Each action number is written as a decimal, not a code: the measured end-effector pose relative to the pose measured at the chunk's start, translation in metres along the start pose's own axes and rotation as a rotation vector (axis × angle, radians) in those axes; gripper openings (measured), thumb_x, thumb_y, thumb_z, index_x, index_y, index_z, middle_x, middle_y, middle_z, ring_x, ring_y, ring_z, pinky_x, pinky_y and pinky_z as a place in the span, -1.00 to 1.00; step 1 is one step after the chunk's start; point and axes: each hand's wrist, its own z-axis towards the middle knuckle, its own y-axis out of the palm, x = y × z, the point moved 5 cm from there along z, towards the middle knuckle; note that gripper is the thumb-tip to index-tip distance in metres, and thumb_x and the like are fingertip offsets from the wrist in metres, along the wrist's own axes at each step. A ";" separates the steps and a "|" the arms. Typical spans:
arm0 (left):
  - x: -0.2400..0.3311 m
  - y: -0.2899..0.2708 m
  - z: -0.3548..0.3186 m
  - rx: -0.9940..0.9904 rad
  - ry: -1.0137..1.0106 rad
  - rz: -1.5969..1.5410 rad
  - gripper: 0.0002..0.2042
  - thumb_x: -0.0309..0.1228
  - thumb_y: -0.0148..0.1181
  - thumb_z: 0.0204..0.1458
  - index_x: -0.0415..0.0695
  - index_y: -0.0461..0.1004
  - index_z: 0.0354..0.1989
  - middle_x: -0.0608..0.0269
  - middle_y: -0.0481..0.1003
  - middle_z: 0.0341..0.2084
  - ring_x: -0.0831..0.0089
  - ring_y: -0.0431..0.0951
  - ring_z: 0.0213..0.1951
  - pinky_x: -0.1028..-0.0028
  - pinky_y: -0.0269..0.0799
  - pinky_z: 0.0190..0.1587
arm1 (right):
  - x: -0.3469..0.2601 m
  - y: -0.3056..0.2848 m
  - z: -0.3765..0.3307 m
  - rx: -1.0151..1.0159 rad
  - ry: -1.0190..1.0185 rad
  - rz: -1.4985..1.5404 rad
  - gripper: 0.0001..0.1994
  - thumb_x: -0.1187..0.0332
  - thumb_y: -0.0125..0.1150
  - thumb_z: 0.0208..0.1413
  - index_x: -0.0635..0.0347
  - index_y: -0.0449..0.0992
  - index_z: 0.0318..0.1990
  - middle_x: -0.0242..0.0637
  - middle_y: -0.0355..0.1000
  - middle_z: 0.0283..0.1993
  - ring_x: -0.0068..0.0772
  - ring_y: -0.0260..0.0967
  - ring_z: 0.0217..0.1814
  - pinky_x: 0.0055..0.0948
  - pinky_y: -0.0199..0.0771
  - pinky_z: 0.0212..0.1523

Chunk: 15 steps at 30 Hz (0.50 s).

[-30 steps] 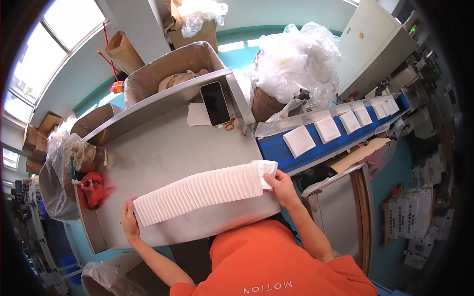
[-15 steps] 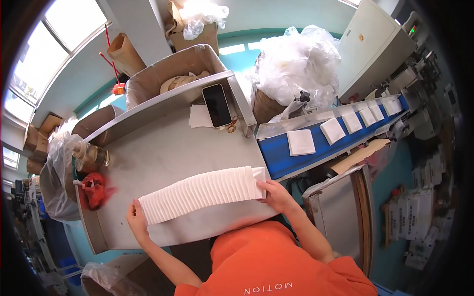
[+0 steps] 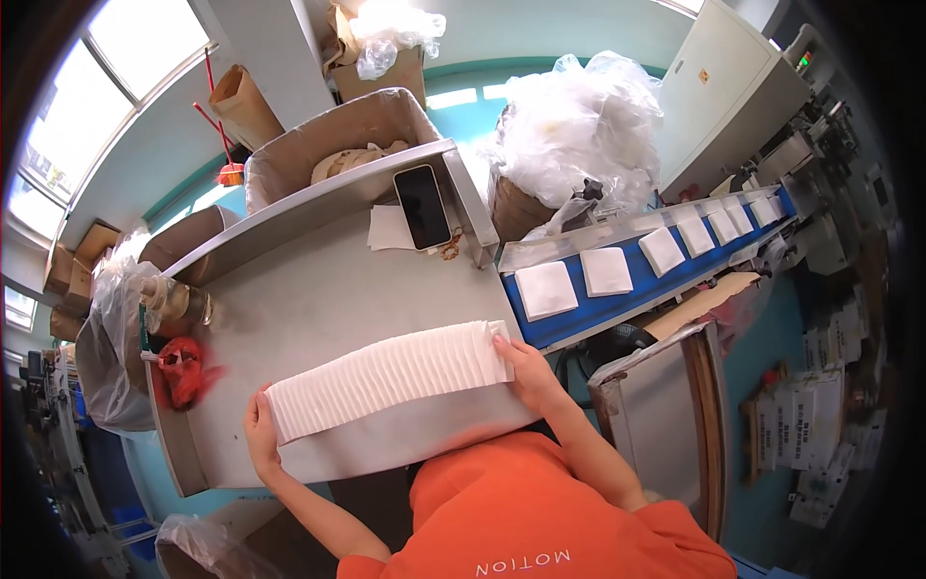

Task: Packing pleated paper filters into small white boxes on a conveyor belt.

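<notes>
A long, slightly arched row of folded white paper napkins (image 3: 391,381) lies across the near part of the grey metal table (image 3: 318,299). My left hand (image 3: 261,439) grips its left end, fingers pressed against the outermost napkin. At the other end, my right hand (image 3: 531,374) holds the row, with the thumb over the near face and the remaining fingers partly hidden. To the right, a blue conveyor belt (image 3: 566,323) carries several square folded napkins in a line; the closest one (image 3: 546,290) lies by the table's edge.
A phone (image 3: 422,206) lies on white paper near the table's back rim, with a beaded bracelet (image 3: 451,245) beside it. A red plastic bag (image 3: 181,371) and a jar (image 3: 183,302) are at the left. Behind stand a lined carton (image 3: 338,125) and bundled clear plastic (image 3: 584,125).
The napkins on the belt have moved left toward the table. At the row's right end, the separate end napkin now sits closed up against the others, and my right hand has shifted slightly.
</notes>
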 end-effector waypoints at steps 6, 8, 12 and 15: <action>-0.011 0.011 -0.003 0.113 -0.016 -0.080 -0.66 -0.20 -0.01 0.29 -0.22 0.52 -0.03 0.28 0.55 -0.23 0.54 0.49 -0.17 0.54 0.37 -0.05 | 0.009 -0.019 -0.002 -0.047 0.224 0.046 -0.47 0.23 0.10 0.27 0.17 0.17 0.34 -0.21 0.43 0.05 -0.49 0.37 0.01 -0.48 0.38 -0.02; -0.003 0.027 -0.007 0.077 0.000 -0.089 -0.65 -0.19 -0.01 0.28 -0.23 0.51 -0.01 0.26 0.55 -0.21 0.54 0.49 -0.17 0.53 0.38 -0.05 | -0.016 -0.014 -0.007 0.116 -0.025 0.025 -0.32 0.28 0.12 0.25 0.17 -0.08 0.42 -0.18 0.42 0.07 -0.39 0.39 0.04 -0.34 0.38 0.06; 0.011 0.039 -0.015 0.093 -0.013 -0.052 -0.62 -0.18 0.00 0.28 -0.25 0.49 0.04 0.24 0.54 -0.18 0.51 0.49 -0.17 0.51 0.38 -0.04 | -0.014 -0.016 -0.007 0.198 -0.168 -0.162 -0.31 0.33 0.15 0.22 0.21 -0.07 0.41 -0.13 0.42 0.06 -0.37 0.41 0.03 -0.40 0.42 0.00; 0.014 0.031 -0.022 0.204 0.076 0.149 -0.57 -0.16 0.00 0.28 -0.29 0.44 0.10 0.15 0.54 -0.13 0.44 0.50 -0.11 0.47 0.37 0.02 | 0.004 -0.036 0.003 -0.099 0.216 -0.186 -0.46 0.36 0.15 0.22 0.29 0.17 0.30 -0.16 0.43 0.06 -0.42 0.41 0.03 -0.43 0.45 0.00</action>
